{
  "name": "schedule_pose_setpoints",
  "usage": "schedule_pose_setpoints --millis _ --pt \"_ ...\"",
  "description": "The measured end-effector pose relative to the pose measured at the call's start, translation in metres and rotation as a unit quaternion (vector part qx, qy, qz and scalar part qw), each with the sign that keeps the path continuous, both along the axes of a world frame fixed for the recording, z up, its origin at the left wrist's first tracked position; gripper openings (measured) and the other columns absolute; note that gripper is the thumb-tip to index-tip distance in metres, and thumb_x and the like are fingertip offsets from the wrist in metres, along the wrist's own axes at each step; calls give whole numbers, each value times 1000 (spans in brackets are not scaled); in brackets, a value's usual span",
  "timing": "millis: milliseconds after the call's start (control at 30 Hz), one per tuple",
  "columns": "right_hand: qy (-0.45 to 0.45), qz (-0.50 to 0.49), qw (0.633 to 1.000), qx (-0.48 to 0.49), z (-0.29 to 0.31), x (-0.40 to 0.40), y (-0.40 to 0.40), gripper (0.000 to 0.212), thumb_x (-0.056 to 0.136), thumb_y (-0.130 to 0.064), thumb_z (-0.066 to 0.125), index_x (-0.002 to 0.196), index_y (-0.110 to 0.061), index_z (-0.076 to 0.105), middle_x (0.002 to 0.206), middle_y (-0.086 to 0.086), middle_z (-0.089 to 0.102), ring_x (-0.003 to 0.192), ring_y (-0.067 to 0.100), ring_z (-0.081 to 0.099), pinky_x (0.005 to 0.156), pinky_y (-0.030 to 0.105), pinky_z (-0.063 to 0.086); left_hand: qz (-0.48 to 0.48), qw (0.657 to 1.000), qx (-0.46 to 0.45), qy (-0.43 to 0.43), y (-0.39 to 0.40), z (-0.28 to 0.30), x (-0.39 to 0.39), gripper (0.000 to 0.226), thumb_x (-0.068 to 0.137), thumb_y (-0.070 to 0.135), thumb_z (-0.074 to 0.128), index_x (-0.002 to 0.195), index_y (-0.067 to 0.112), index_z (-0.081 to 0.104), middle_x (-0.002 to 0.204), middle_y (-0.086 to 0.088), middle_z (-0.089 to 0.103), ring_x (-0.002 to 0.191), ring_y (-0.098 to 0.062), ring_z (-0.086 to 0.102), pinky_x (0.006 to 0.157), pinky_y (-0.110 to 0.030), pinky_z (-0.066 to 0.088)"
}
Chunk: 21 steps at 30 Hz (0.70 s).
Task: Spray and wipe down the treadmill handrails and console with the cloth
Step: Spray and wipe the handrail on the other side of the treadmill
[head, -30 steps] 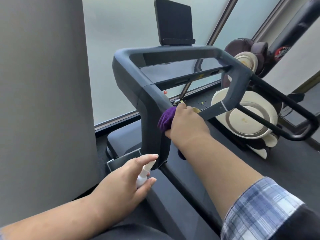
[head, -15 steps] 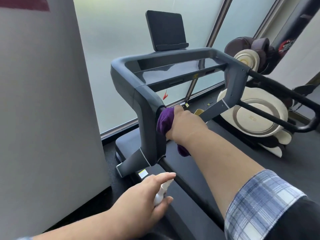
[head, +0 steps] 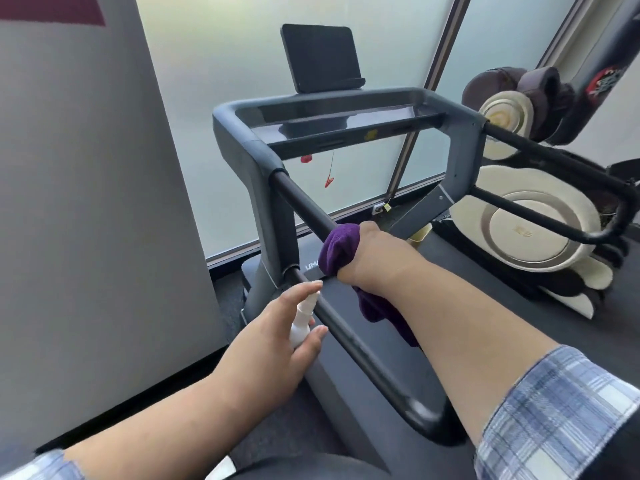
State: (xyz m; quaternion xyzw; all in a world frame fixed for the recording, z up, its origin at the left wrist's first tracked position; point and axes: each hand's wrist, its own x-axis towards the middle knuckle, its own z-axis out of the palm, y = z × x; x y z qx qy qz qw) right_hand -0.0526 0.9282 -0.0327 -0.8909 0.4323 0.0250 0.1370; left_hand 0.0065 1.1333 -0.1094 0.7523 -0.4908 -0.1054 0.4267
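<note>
Your right hand (head: pixel 372 252) clutches the purple cloth (head: pixel 341 249) around the black left handrail (head: pixel 304 207) at mid-frame, its tail hanging below your wrist. Your left hand (head: pixel 277 336), lower centre, grips a small white spray bottle (head: pixel 303 318) just beside that rail, forefinger on top. On the treadmill base (head: pixel 277 271) only "UM" is readable. The console (head: pixel 346 124) and dark screen (head: pixel 320 57) sit above.

A gym room: treadmill (head: pixel 346 133) beside a massage chair (head: pixel 533 230), frosted windows (head: pixel 225 81).
</note>
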Motion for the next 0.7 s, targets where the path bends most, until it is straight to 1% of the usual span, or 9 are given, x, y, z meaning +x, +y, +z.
schedule_pose_setpoints --millis 67,133,233,300,400,500,567,633,700 --pt "-16 2 1000 12 -1 -28 5 55 69 -43 65 108 -20 33 88 -1 52 87 32 60 73 37 50 9 1000 -1 1 2 1 -24 53 85 53 55 127 70 28 101 25 60 89 8 57 72 -2 39" --pt "-28 2 999 24 -2 -57 11 52 69 -42 65 106 -23 33 85 -2 55 82 29 61 69 35 49 11 1000 0 2 5 -1 -46 53 84 53 54 128 68 29 101 27 59 89 8 57 73 -1 39" --pt "-27 -2 999 30 -5 -99 21 55 67 -40 65 110 -21 36 87 2 61 79 28 63 69 36 53 18 1000 8 -3 7 -3 -77 53 84 53 55 126 70 27 104 33 56 88 10 57 67 -5 40" --pt "-50 -13 998 32 -9 -123 27 60 64 -39 65 116 -22 39 96 6 63 86 31 64 76 39 56 21 1000 16 -6 8 -5 -94 52 84 55 54 126 70 28 104 35 55 88 11 56 69 -8 39" --pt "-147 -23 988 30 -23 -154 40 66 66 -39 68 125 -28 40 107 1 60 94 28 64 80 38 54 21 999 25 -8 10 -8 -115 52 82 61 51 127 70 28 99 29 59 89 9 57 70 -14 41" --pt "-266 -35 963 24 -46 -180 54 76 68 -37 74 134 -35 37 120 0 56 104 26 60 87 39 51 19 999 30 -15 14 -10 -130 51 82 62 51 128 69 29 102 33 56 89 10 57 70 -13 41" --pt "-335 -48 941 23 -63 -192 60 80 67 -35 77 136 -37 36 126 0 56 108 26 60 89 41 51 24 999 38 -19 19 -12 -136 51 83 61 51 128 69 29 104 33 54 87 9 57 70 -14 41" --pt "-383 -64 920 51 -80 -200 62 81 65 -41 77 135 -42 36 125 0 58 107 26 62 88 44 54 27 998 50 -27 26 -14 -139 52 84 59 53 128 69 28 105 33 53 87 7 58 70 -14 42" --pt "-409 -91 901 112 -95 -203 63 85 62 -47 79 134 -51 34 117 5 64 98 32 68 80 54 57 25 997 63 -43 33 -15 -142 54 85 56 56 127 71 26 105 37 52 87 10 57 70 -8 39"
